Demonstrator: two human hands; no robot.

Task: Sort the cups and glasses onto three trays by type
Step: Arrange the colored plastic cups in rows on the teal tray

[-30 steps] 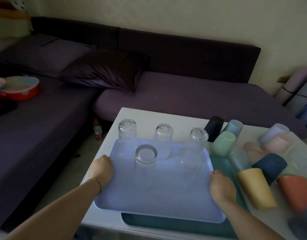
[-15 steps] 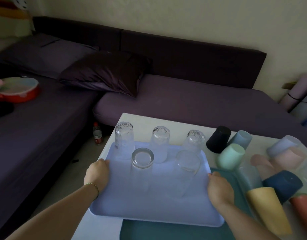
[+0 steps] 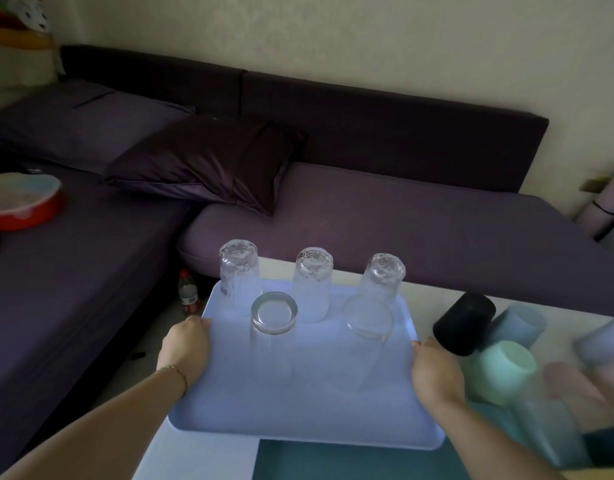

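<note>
A pale blue tray (image 3: 309, 414) carries several clear glasses standing upside down, among them a patterned one (image 3: 239, 277) at the back left and a smooth one (image 3: 273, 336) in front. My left hand (image 3: 185, 348) grips the tray's left edge and my right hand (image 3: 437, 372) grips its right edge. The tray hangs over the white table's (image 3: 194, 455) left end. A teal tray (image 3: 350, 462) lies under its near edge. Plastic cups lie to the right: a black cup (image 3: 463, 323), a mint cup (image 3: 504, 370) and a light blue cup (image 3: 518, 323).
A purple sofa (image 3: 402, 233) wraps around the table's far and left sides, with a dark cushion (image 3: 208, 161) on it. A red-rimmed dish (image 3: 21, 199) sits on the left seat. A small bottle (image 3: 188, 292) stands on the floor beside the table corner.
Both hands have carried the blue tray with its glasses leftward, so it now sticks out past the table's left end. The view has shifted and the cups at the right are blurred.
</note>
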